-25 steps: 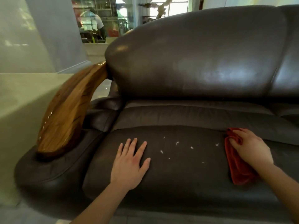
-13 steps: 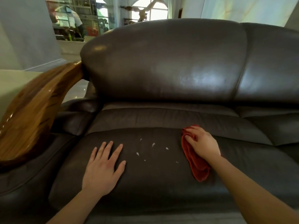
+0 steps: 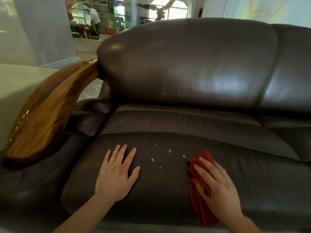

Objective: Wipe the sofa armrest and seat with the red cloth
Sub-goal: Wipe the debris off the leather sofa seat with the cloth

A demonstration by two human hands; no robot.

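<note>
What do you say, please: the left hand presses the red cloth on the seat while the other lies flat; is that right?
Not quite: the head view shows the right hand pressing the red cloth on the seat; the left hand lies flat.

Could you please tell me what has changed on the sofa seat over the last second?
The right hand, pressing the red cloth, slid left along the seat until the cloth's edge reached the white specks. The left hand stayed flat on the seat, left of the specks; nothing was picked up or let go.
</note>
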